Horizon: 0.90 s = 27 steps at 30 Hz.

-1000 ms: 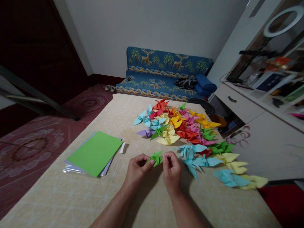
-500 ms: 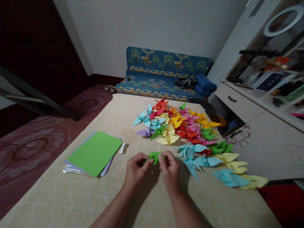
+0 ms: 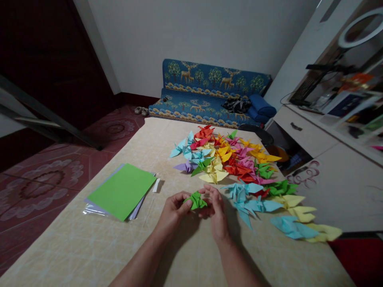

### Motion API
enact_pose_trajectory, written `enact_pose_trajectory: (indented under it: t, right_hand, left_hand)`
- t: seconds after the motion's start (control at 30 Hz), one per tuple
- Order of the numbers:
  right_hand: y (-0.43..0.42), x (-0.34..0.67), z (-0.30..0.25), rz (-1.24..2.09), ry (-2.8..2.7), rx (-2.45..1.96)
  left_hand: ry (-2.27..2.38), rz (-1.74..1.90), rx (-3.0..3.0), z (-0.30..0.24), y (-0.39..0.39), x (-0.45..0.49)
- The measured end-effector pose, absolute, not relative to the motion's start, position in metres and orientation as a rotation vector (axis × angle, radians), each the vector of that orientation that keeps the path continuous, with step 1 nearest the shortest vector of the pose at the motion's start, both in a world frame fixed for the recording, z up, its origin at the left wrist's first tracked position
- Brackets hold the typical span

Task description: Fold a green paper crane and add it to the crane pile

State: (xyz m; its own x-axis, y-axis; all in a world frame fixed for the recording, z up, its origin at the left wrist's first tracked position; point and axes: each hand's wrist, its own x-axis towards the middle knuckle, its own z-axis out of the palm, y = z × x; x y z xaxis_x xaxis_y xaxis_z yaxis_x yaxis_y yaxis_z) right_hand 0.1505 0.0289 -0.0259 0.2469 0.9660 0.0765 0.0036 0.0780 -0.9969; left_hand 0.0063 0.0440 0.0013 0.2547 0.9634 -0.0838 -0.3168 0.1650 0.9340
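Note:
Between thumb and fingers, my left hand point(image 3: 172, 210) pinches a small folded green paper crane point(image 3: 196, 200) just above the table. At its right side is my right hand point(image 3: 218, 213), fingers curved and spread apart; whether a fingertip touches the paper I cannot tell. Beyond and to the right lies a spread of folded paper cranes in many colours, among them a light blue crane point(image 3: 291, 228), a pale yellow crane point(image 3: 214, 176) and a purple crane point(image 3: 186, 166). To the left, a green paper sheet point(image 3: 122, 191) tops a stack with lilac sheets and a clear plastic sleeve.
A patterned cream cloth covers the table point(image 3: 131, 255). A small white paper strip point(image 3: 156, 185) lies beside the stack. Past the table stands a blue sofa point(image 3: 206, 95) with deer and tree patterns. A white cabinet point(image 3: 329, 159) is at the right, a metal ladder-like frame point(image 3: 54, 119) at the left.
My right fingers have loosened from the green crane and spread apart. The crane has turned to show more of its folds, staying in my left hand. The view has shifted slightly.

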Motion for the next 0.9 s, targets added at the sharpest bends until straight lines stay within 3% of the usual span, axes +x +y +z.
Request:
enact_pose_trajectory:
  t: [0.17,0.5,0.9]
  right_hand:
    - [0.034,0.151,-0.024,1.239,-0.845,-1.206]
    - [0.035,0.156,-0.015,1.151,-0.903,-1.292]
    - [0.029,0.155,-0.014,1.084,-1.052,-1.259]
  left_hand:
    - [0.877,1.08,1.063,0.002,0.047,0.004]
    - [1.037,1.101,0.864,-0.005,0.051,0.003]
    - [1.227,1.089,1.214,-0.015,0.048,0.004]
